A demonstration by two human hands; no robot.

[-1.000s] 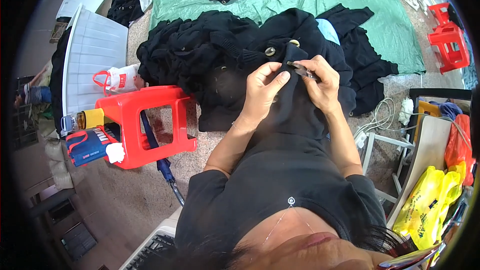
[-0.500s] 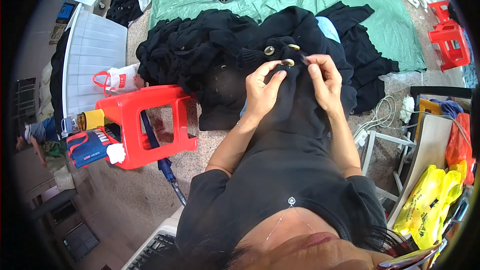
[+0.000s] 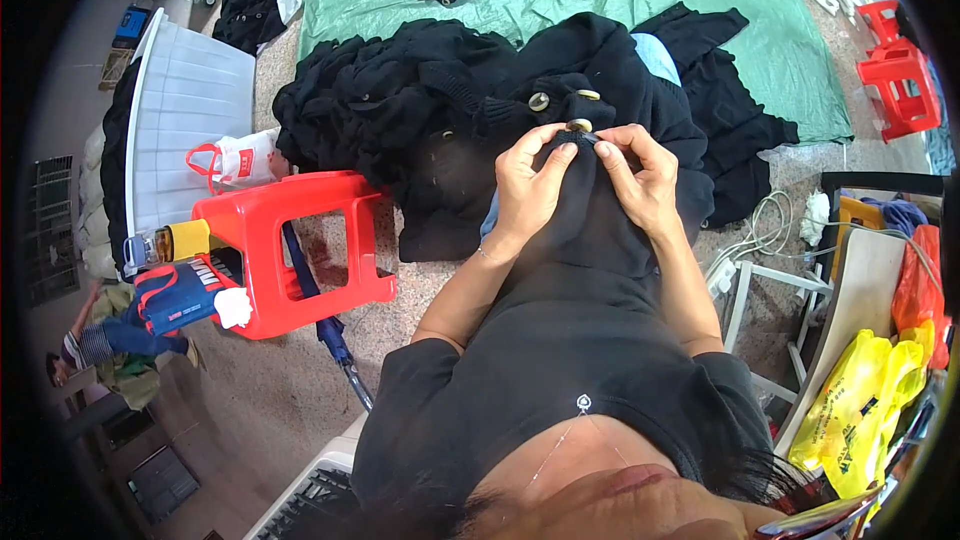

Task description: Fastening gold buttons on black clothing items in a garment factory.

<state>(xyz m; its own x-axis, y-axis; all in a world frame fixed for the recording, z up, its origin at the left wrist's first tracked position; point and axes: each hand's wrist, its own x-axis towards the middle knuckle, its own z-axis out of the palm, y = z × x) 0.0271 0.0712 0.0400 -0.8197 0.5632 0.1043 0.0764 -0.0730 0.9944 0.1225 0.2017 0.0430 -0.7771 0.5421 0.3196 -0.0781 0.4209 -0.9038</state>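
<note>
A black knit cardigan (image 3: 610,60) lies bunched over my lap, with several pale round buttons on it. My left hand (image 3: 530,180) pinches its ribbed edge between thumb and finger, just below one button (image 3: 579,126). Two more buttons show a little farther off, one of them a shiny button (image 3: 539,102). My right hand (image 3: 640,180) is closed in a pinch at the same edge, its fingertips almost meeting the left ones. Something small and greyish pokes out from the right fingertips; its kind cannot be made out.
More black garments (image 3: 390,100) are heaped to the left, beside a red stool (image 3: 290,240) holding a blue bag (image 3: 180,295). A green sheet (image 3: 700,0) covers the floor ahead. At right stand a white metal frame (image 3: 740,310) and a yellow bag (image 3: 850,410). Another person (image 3: 110,340) bends at far left.
My right hand has moved left and slightly down, bringing its small thing to the cardigan's edge beside the left fingertips. The left hand stays nearly still. The far-left person has shifted.
</note>
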